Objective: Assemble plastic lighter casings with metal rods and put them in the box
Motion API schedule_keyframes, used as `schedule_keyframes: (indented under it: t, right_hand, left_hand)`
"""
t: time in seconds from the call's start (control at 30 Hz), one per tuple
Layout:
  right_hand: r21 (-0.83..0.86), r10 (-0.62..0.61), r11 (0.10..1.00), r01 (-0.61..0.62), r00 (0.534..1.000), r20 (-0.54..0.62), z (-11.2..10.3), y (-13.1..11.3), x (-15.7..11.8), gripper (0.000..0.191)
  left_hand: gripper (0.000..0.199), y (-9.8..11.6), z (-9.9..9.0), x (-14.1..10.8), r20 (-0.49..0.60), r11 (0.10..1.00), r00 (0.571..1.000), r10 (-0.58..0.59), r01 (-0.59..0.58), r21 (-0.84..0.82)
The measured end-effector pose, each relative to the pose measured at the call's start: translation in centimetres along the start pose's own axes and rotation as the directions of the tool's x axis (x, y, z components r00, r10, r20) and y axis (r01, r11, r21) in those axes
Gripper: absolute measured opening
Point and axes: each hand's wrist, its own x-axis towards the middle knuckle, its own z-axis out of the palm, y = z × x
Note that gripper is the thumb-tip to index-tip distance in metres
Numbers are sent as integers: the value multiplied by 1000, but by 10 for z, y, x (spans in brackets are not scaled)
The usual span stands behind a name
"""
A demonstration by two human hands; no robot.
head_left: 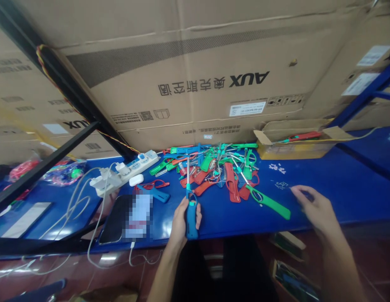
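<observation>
My left hand [181, 216] is wrapped round the handle of a blue lighter [191, 218], its metal tube pointing up and away from me. At the right, my right hand [311, 203] has its thumb and forefinger pinched beside a small scatter of tiny metal pieces [281, 185]; what is between the fingertips is too small to make out. A green lighter [270, 202] lies between my hands. Beyond them spreads a pile of red, green and blue lighters [210, 165]. Small white parts [277, 168] rest behind the metal pieces.
An open carton [292, 150] with lighters stands at the back right. To the left are a phone [140, 216], a white earphone case [136, 180], a power strip [132, 172] and loose cables. Large cardboard [197, 54] closes off the back of the blue table [220, 224].
</observation>
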Motion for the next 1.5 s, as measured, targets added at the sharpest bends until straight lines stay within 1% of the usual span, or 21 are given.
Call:
schedule_keyframes:
  t: [0.07, 0.1, 0.13, 0.17, 0.2, 0.23, 0.27, 0.3, 0.37, 0.4, 0.47, 0.67, 0.87, 1.07, 1.37, 1.5]
  right_hand:
    - [106, 50, 993, -51, 999, 18, 2, -29, -31, 54]
    - [241, 119, 962, -131, 991, 63, 6, -47, -50, 49]
    - [324, 147, 926, -192, 976, 158, 12, -67, -69, 45]
    - [379, 118, 901, -212, 959, 258, 21, -87, -88, 40]
    - [427, 52, 881, -205, 937, 344, 33, -105, -107, 36]
    - [473, -48, 861, -186, 897, 439, 46, -122, -125, 32]
    - [520, -141, 840, -155, 863, 485, 60, -136, -140, 28]
    - [552, -219, 827, -103, 846, 486, 74, -146, -154, 24]
    - [573, -364, 817, 65, 828, 425, 99, -157, -174, 19]
    - [563, -402, 817, 124, 823, 402, 108, -159, -182, 17]
    - [543, -450, 814, 207, 816, 362, 119, -159, -191, 16]
    - [499, -514, 804, 325, 802, 305, 126, -159, -199, 16]
    - [474, -527, 804, 359, 799, 289, 132, -158, -199, 18]
    - [460, -539, 805, 375, 787, 300, 130, -157, -199, 19]
    - [445, -563, 796, 410, 772, 295, 130, -157, -198, 20]
    - [433, -585, 786, 442, 757, 290, 130, -158, -200, 22]
  left_hand:
    - [39, 0, 0, 0, -2, 999, 1000, 28, -28, -22]
    - [39, 0, 0, 0, -11, 998, 999, 34, -35, -43]
    - [41, 1, 0, 0, -21, 997, 999, 37, -38, -67]
    - [42, 1, 0, 0, -28, 995, 999, 30, -32, -92]
    - [44, 1, 0, 0, -32, 993, 999, 16, -19, -115]
    - [45, 1, 0, 1, -35, 991, 999, -1, -4, -131]
    - [46, 2, 0, 1, -38, 990, 999, -15, 9, -142]
    - [47, 2, -1, 2, -41, 988, 999, -26, 20, -150]
    - [50, 2, -1, 2, -50, 986, 998, -46, 37, -163]
    - [51, 2, -2, 2, -55, 985, 997, -53, 43, -165]
    - [52, 2, -2, 2, -62, 984, 995, -74, 62, -169]
    - [52, 3, -2, 1, -73, 977, 991, -108, 92, -190]
    - [52, 3, -4, 2, -66, 970, 990, -122, 105, -219]
    - [56, 3, -5, 4, -84, 966, 991, -103, 80, -246]
    - [59, 2, -3, 4, -101, 970, 992, -72, 46, -238]
    - [58, 1, -3, 5, -113, 972, 992, -48, 21, -233]
